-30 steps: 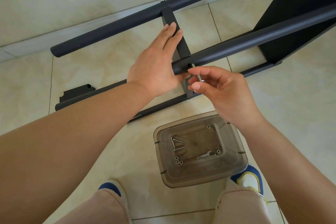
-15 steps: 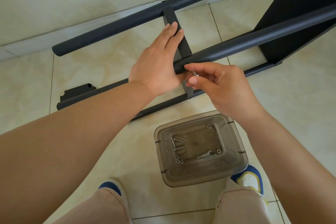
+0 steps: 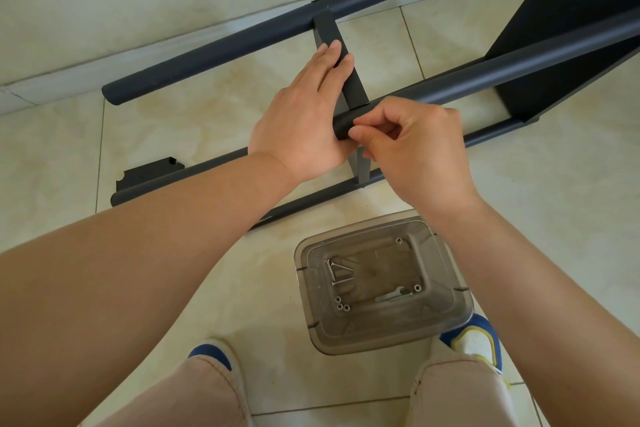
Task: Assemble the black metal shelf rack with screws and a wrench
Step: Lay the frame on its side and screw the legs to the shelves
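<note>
Right now the left hand (image 3: 304, 121) is lying flat, fingers straight and together, along the flat black crossbar (image 3: 341, 55) of the shelf rack, with its palm pressing against the end of the near tube (image 3: 491, 78). The right hand (image 3: 415, 152) is curling its fingers in at that same tube end, thumb and forefinger pinched together just where the crossbar meets the tube (whatever small part is sitting between them is hidden, so I cannot tell what it is). The rack is lying on its side on the tiled floor (image 3: 173, 135), its far tube (image 3: 242, 42) running beside the wall and a black shelf panel (image 3: 568, 28) standing at the upper right. Near the person's feet, a clear plastic container (image 3: 453, 315) is sitting on the floor, holding loose screws (image 3: 337, 272), a few nuts (image 3: 341, 304) and a small flat wrench (image 3: 393, 295). A black bracket (image 3: 149, 175) is resting on the floor at the left end of the lower tube (image 3: 207, 173).
</note>
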